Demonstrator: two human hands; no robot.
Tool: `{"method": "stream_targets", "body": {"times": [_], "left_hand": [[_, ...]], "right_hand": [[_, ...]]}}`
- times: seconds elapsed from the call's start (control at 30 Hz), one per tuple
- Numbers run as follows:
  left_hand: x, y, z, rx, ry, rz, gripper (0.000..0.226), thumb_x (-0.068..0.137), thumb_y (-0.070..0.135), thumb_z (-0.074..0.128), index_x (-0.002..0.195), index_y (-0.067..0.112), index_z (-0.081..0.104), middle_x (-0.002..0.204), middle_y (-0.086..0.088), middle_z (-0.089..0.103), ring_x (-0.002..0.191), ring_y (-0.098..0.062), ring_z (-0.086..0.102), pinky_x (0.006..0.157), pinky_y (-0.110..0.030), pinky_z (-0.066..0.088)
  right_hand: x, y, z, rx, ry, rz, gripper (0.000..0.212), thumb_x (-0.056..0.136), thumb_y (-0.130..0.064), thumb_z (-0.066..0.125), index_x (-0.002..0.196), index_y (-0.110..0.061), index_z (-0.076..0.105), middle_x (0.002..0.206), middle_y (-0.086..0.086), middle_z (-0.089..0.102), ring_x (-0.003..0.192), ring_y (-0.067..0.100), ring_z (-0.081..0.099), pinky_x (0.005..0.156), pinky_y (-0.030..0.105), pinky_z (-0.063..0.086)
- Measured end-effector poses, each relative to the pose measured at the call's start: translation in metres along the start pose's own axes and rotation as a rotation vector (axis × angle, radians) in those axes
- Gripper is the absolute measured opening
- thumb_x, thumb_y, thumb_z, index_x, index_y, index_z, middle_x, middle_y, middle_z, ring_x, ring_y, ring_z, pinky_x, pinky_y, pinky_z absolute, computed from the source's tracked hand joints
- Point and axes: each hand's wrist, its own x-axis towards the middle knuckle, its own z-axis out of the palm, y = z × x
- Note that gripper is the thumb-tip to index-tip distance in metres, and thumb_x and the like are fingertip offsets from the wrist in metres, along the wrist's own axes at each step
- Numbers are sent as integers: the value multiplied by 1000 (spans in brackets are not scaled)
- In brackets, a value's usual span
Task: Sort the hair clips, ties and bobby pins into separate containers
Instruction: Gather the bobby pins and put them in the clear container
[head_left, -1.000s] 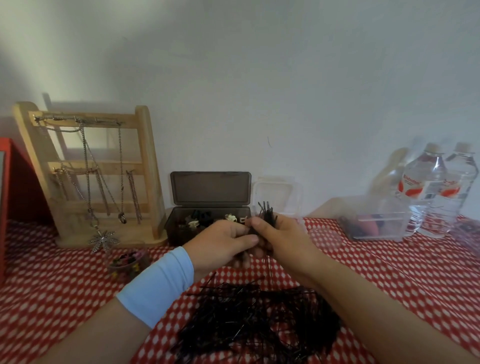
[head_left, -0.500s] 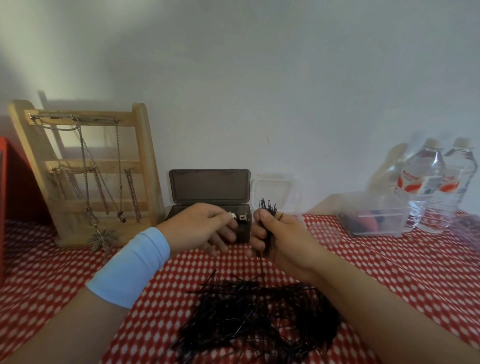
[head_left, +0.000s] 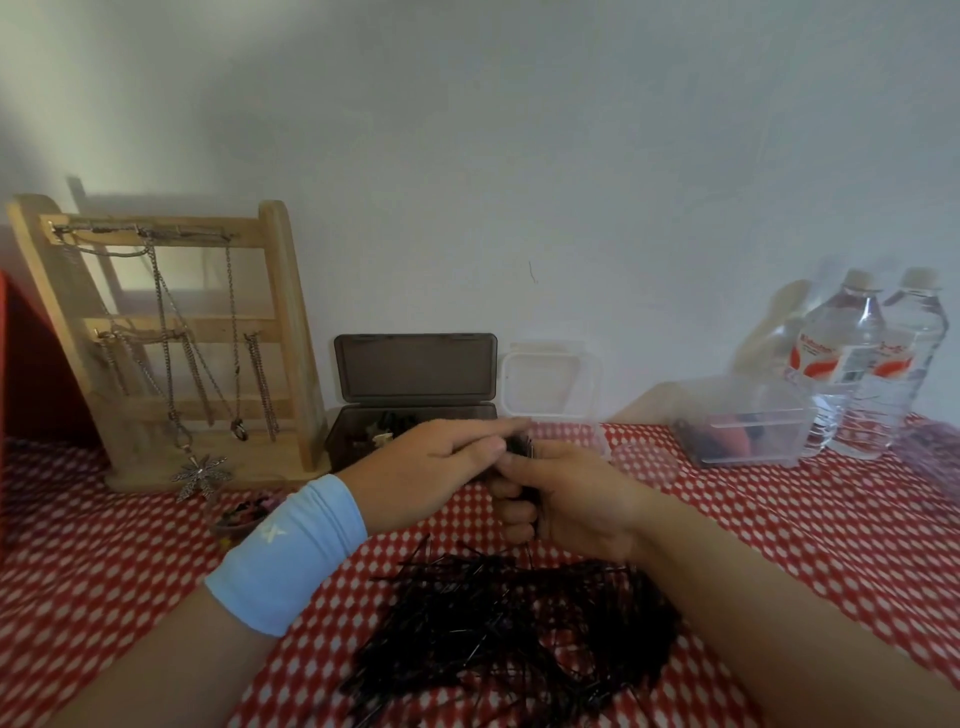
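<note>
A big heap of black bobby pins (head_left: 514, 629) lies on the red checked cloth in front of me. My right hand (head_left: 566, 499) grips a bunch of bobby pins (head_left: 519, 447) upright above the heap. My left hand (head_left: 436, 467), with a blue wristband, lies flat over the tops of that bunch, fingers straight. Behind the hands stands an open dark box (head_left: 358, 431) with clips inside. Beside it is a clear container (head_left: 597, 436) with its lid leaning on the wall. A small bowl of hair ties (head_left: 239, 517) sits at the left.
A wooden jewellery stand (head_left: 171, 338) with chains stands at the back left. Another clear tub (head_left: 743, 421) holding dark and red items sits at the back right, with two water bottles (head_left: 872, 364) beside it. A red object (head_left: 31, 374) is at the far left edge.
My left hand came back from the dark box and now presses flat on the tops of the pins. The right hand lowered the bunch slightly, so the pin tips no longer stick up.
</note>
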Motion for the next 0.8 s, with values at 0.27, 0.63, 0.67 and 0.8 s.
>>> {"method": "stream_targets", "body": {"times": [0.27,0.63,0.67,0.8], "left_hand": [[8,0,12,-625,254,-122,46,103,16,43,148,25,36,137,-2,59,127,-15,55,109,-39,42],[3,4,32,-548,-65,-383,19,99,9,54,108,-1,66,92,-9,76,65,-15,66,60,-21,53],[3,4,32,-566,-28,-375,18,98,9,54,106,0,67,91,-10,76,62,-14,66,58,-21,53],[4,6,33,-630,22,-401,17,97,12,56,102,1,68,88,-10,76,58,-13,67,53,-19,52]], "right_hand": [[-1,-12,-8,252,-68,-54,17,93,-19,31,88,-16,47,73,0,18,63,15,14,56,28,24],[5,-19,-12,466,154,-371,22,97,0,31,95,-15,46,72,2,43,61,16,43,64,31,41],[6,-16,-10,434,143,-365,21,99,1,31,96,-15,46,74,3,46,63,18,46,66,32,43],[7,-12,-4,339,110,-349,21,103,3,31,101,-14,43,77,6,52,65,18,50,68,32,48]]}}
